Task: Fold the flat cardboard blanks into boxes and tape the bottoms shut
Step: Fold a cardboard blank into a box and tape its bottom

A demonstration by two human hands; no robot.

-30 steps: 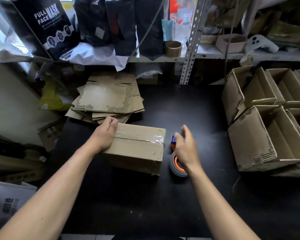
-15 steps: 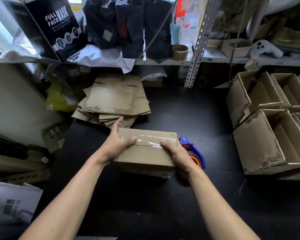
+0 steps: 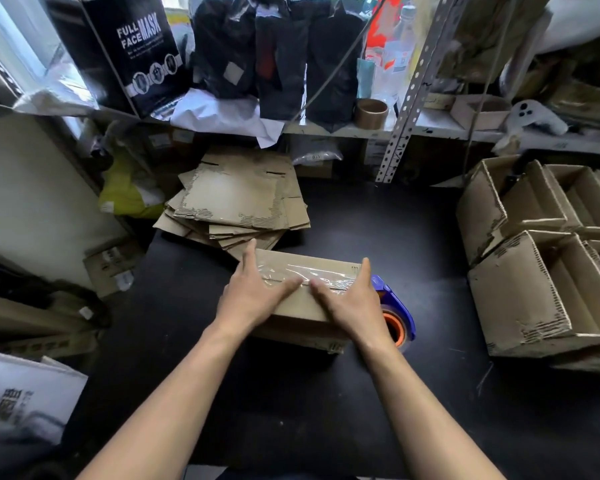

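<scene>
A folded cardboard box (image 3: pixel 321 268) lies bottom up on the black table (image 3: pixel 291 393), with clear tape along its middle seam. My left hand (image 3: pixel 253 292) lies flat on the left half of the taped face, thumb pointing right along the seam. My right hand (image 3: pixel 350 299) lies flat on the right half, thumb pointing left, its fingers reaching the box's right edge. The two thumbs nearly meet. A blue and orange tape dispenser (image 3: pixel 395 317) sits just right of the box, partly behind my right wrist. A stack of flat blanks (image 3: pixel 236 202) lies behind the box.
Several folded open boxes (image 3: pixel 541 271) are piled at the table's right. A shelf (image 3: pixel 361 131) behind holds dark bags, a brown tape roll (image 3: pixel 371 114) and a mask carton (image 3: pixel 142 53). Cartons and white bags crowd the floor at the left.
My right hand left the tape dispenser and came onto the box. Both hands now lie flat on the taped seam, thumbs close together.
</scene>
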